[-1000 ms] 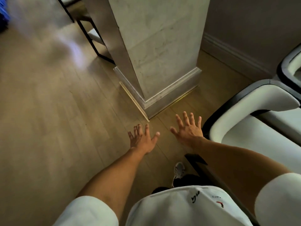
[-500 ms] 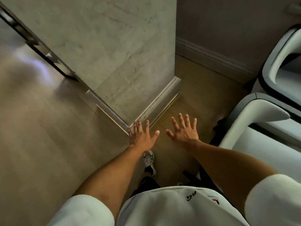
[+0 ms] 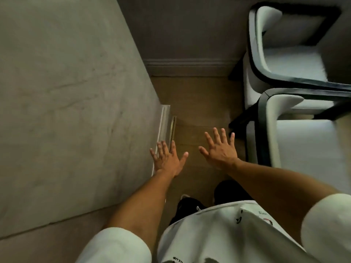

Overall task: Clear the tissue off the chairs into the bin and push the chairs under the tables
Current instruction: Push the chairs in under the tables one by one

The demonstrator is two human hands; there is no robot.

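Note:
Two white upholstered chairs with black frames stand side by side on the right. The near chair fills the right middle; the far chair is behind it by the wall. No tissue shows on either seat, and no bin is in view. My left hand is held out flat with fingers spread, just beside the pillar's base. My right hand is also spread and empty, a short way left of the near chair's black front corner, not touching it.
A wide marble pillar with a white skirting takes up the left. A grey wall with a baseboard closes the far end. A narrow strip of wooden floor runs between pillar and chairs. My feet are below.
The view has swung right and come closer to the pillar and wall. A second chair has come fully into view. Both hands stay spread and empty.

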